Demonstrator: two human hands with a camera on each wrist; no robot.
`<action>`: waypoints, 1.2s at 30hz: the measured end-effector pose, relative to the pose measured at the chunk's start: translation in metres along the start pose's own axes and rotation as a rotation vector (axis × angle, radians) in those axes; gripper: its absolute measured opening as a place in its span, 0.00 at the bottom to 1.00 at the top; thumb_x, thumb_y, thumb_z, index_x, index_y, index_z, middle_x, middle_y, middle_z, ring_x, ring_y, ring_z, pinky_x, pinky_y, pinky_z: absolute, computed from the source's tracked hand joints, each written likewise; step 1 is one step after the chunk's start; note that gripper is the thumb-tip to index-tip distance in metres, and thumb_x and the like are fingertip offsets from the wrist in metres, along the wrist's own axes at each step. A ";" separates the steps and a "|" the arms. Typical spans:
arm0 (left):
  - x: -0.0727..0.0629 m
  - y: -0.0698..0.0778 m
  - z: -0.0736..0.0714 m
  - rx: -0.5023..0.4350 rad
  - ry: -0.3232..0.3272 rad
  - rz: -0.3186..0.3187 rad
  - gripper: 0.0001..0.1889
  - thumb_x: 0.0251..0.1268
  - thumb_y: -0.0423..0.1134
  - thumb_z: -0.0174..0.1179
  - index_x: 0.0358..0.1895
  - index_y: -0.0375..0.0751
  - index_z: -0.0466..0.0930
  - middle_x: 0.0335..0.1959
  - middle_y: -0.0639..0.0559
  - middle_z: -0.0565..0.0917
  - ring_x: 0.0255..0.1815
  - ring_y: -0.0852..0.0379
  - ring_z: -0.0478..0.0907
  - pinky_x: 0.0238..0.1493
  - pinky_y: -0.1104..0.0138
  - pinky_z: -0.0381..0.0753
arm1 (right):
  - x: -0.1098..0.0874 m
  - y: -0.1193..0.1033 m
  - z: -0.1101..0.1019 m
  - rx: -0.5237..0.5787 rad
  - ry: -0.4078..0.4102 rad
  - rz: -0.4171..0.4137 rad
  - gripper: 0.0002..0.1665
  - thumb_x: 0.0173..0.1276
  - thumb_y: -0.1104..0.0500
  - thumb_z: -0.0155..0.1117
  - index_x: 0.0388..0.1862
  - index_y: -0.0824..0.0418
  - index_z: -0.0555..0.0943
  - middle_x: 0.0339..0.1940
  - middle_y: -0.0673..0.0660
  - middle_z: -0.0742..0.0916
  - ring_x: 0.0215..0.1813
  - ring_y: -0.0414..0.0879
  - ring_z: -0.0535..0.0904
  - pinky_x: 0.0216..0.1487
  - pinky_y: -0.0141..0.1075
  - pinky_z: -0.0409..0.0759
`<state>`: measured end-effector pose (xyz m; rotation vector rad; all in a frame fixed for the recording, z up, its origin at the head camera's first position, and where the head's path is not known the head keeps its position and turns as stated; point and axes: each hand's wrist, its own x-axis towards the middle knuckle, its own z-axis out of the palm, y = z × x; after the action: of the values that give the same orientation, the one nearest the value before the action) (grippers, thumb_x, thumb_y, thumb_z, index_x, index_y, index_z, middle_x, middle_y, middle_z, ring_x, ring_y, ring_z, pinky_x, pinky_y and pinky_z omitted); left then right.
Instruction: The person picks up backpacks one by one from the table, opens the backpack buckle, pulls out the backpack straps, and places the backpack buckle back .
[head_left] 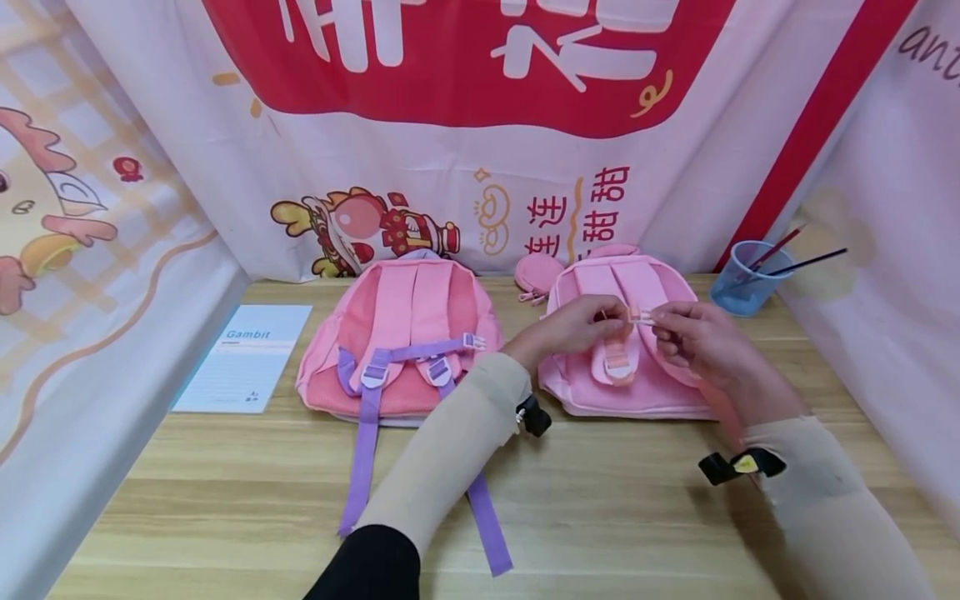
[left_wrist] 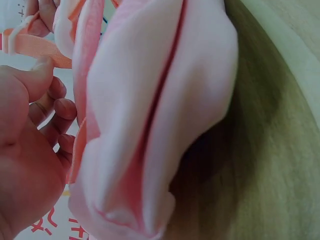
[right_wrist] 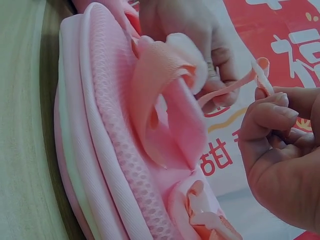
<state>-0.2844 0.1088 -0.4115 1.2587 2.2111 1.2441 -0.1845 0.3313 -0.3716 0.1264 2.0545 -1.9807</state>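
Observation:
A pink backpack lies on the table with its straps facing up, and both hands are above it. My left hand pinches a peach webbing strap, its thumb pressed along the band in the left wrist view. Between finger and thumb, my right hand pinches a small white buckle at the strap's end. The strap stretches between the two hands in the right wrist view. Lower on the shoulder strap sits a white adjuster threaded with peach webbing. Fingers partly hide the buckle.
A second pink backpack with purple straps lies to the left. Beyond it is a Gambit notebook. A blue cup with thin sticks stands back right. A round pink pouch sits beside the right backpack.

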 end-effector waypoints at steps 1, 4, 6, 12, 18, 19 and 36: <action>0.000 -0.001 0.001 0.012 -0.007 -0.006 0.06 0.84 0.34 0.57 0.49 0.38 0.83 0.46 0.47 0.87 0.47 0.60 0.80 0.57 0.75 0.77 | -0.001 0.000 -0.001 0.005 0.001 0.003 0.10 0.86 0.52 0.58 0.51 0.51 0.86 0.34 0.51 0.84 0.31 0.42 0.76 0.31 0.28 0.80; 0.001 -0.002 0.002 0.062 -0.028 -0.021 0.06 0.84 0.34 0.56 0.48 0.39 0.83 0.46 0.48 0.87 0.48 0.61 0.80 0.59 0.74 0.76 | -0.003 -0.002 -0.004 0.025 0.016 0.014 0.09 0.86 0.51 0.60 0.51 0.50 0.86 0.34 0.51 0.84 0.31 0.43 0.76 0.32 0.28 0.81; 0.001 -0.002 0.003 0.094 -0.033 -0.028 0.06 0.84 0.34 0.56 0.48 0.39 0.83 0.46 0.49 0.86 0.48 0.61 0.79 0.59 0.74 0.75 | -0.004 -0.003 -0.007 0.037 0.018 0.012 0.10 0.85 0.51 0.60 0.50 0.50 0.87 0.34 0.51 0.84 0.31 0.43 0.76 0.33 0.28 0.82; 0.001 0.000 0.003 0.128 -0.028 -0.044 0.06 0.85 0.34 0.56 0.47 0.42 0.83 0.44 0.50 0.85 0.47 0.60 0.78 0.57 0.73 0.74 | -0.008 -0.005 -0.010 0.080 -0.013 0.008 0.11 0.86 0.52 0.59 0.48 0.52 0.87 0.33 0.50 0.83 0.30 0.43 0.75 0.30 0.29 0.78; 0.000 0.002 0.004 0.147 -0.033 -0.058 0.06 0.85 0.35 0.56 0.46 0.42 0.83 0.42 0.51 0.84 0.45 0.60 0.78 0.55 0.74 0.74 | -0.009 -0.005 -0.012 0.107 -0.021 0.034 0.11 0.86 0.51 0.60 0.48 0.51 0.88 0.34 0.50 0.84 0.31 0.43 0.75 0.30 0.29 0.79; 0.000 0.002 0.005 0.145 -0.031 -0.061 0.06 0.84 0.35 0.56 0.46 0.42 0.83 0.42 0.51 0.84 0.45 0.60 0.78 0.54 0.74 0.74 | -0.009 -0.004 -0.012 0.110 -0.019 0.037 0.11 0.85 0.52 0.60 0.48 0.51 0.88 0.34 0.50 0.84 0.31 0.43 0.76 0.30 0.29 0.79; -0.011 0.019 -0.010 0.013 0.106 0.043 0.10 0.85 0.40 0.58 0.58 0.43 0.85 0.49 0.51 0.87 0.50 0.60 0.80 0.58 0.70 0.79 | -0.010 -0.007 -0.006 0.030 0.026 -0.022 0.11 0.85 0.50 0.60 0.48 0.50 0.87 0.34 0.50 0.82 0.30 0.43 0.76 0.32 0.29 0.80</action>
<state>-0.2744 0.0992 -0.3923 1.2797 2.2793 1.3443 -0.1781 0.3377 -0.3619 0.1369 2.0509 -2.0340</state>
